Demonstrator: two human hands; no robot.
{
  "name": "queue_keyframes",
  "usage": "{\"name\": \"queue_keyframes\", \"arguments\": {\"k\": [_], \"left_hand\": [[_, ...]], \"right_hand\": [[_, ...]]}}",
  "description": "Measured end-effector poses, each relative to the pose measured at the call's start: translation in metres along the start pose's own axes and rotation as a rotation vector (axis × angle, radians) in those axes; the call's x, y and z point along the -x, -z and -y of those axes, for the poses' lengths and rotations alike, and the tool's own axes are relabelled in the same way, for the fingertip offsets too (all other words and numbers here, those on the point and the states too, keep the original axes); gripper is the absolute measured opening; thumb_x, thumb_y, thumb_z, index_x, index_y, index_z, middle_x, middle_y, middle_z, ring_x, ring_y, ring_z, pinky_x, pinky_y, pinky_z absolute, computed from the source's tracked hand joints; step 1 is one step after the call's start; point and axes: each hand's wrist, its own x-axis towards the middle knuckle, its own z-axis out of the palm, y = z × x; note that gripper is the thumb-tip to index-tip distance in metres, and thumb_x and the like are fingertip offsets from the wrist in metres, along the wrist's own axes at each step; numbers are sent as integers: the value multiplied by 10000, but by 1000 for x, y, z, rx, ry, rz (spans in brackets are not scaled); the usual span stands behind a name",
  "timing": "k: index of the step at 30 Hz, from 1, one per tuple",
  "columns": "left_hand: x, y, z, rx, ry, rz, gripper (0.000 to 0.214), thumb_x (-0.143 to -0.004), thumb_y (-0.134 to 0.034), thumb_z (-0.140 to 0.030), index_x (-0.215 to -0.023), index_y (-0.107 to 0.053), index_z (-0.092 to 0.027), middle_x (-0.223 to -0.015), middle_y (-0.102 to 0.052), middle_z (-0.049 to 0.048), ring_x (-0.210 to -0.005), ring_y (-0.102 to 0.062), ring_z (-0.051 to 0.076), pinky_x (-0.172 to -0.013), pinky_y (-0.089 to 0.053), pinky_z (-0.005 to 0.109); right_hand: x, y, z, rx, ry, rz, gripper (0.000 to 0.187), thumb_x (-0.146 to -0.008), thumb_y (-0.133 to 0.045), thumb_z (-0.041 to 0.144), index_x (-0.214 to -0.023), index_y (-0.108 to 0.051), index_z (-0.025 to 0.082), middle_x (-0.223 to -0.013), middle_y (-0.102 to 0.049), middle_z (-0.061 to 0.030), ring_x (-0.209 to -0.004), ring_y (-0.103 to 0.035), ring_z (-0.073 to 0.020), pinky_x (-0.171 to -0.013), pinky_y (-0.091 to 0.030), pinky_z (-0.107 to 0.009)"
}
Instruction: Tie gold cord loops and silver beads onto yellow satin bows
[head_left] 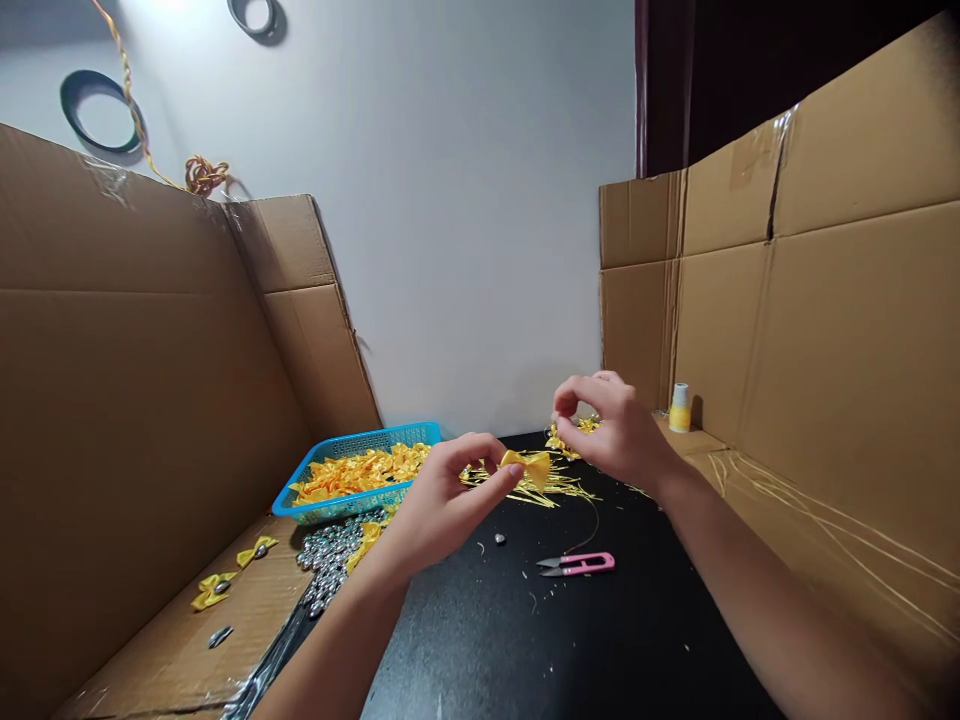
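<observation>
My left hand (448, 495) is closed, pinching a yellow ribbon bow (534, 466) between thumb and fingertips above the black tabletop. To the right of it and slightly higher, my right hand (616, 428) has its thumb and index finger pressed together; whatever they hold is too fine to make out. Behind the hands lie a pile of yellow thread ends (551, 488) and a cluster of yellow bows (581, 432), partly covered by my right hand. Pink-handled thread snips (596, 564) rest below, near a single silver bead (499, 538).
A blue basket (300, 478) full of yellow bows stands at the left. In front of it are many silver beads (330, 560). Bows with beads (214, 590) lie on cardboard. Cardboard walls (847, 330) flank both sides, with a yellow thread spool (679, 410) at the right.
</observation>
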Motion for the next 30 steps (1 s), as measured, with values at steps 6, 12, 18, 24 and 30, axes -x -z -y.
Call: {"name": "queue_keyframes", "arguments": {"k": [6,12,18,24,30], "left_hand": [[0,1,1,-78,-92,-38,255,-892,-524,-327,-684,-517,-180,-692,-524,-11,-673,-459,119,-638,-353,256],[1,-2,1,-140,-109,-56,265,-893,-519,-322,-670,-506,-179,-688,-531,-8,-674,-462,127,-630,-350,259],[2,-4,0,-178,-90,-43,269,-884,-519,-305,-649,-512,-175,-662,-542,-14,-643,-456,119,-602,-338,250],[-1,-4,3,-187,-62,-50,270,-870,-533,-313,-641,-537,-171,-661,-573,-9,-637,-473,119,-590,-339,245],[-1,-6,5,-192,-38,-26,259,-856,-545,-301,-635,-553,-167,-657,-581,-13,-633,-473,117,-583,-339,238]], "right_hand": [[-2,-3,-17,48,-72,86,187,-766,-591,161,-930,-647,231,-856,-697,-4,-841,-611,-202,-843,-366,-398],[1,16,29,-134,167,67,71,-794,-587,192,-769,-643,228,-863,-695,5,-869,-584,-178,-870,-356,-370],[6,7,35,-22,194,139,74,-797,-593,195,-743,-640,216,-809,-688,30,-846,-564,-155,-952,-278,-397],[8,1,33,39,243,163,135,-821,-551,191,-718,-636,199,-764,-684,12,-838,-558,-164,-990,-232,-436],[8,-4,32,110,285,178,149,-808,-538,182,-683,-618,184,-721,-667,5,-800,-551,-166,-987,-226,-443]]}}
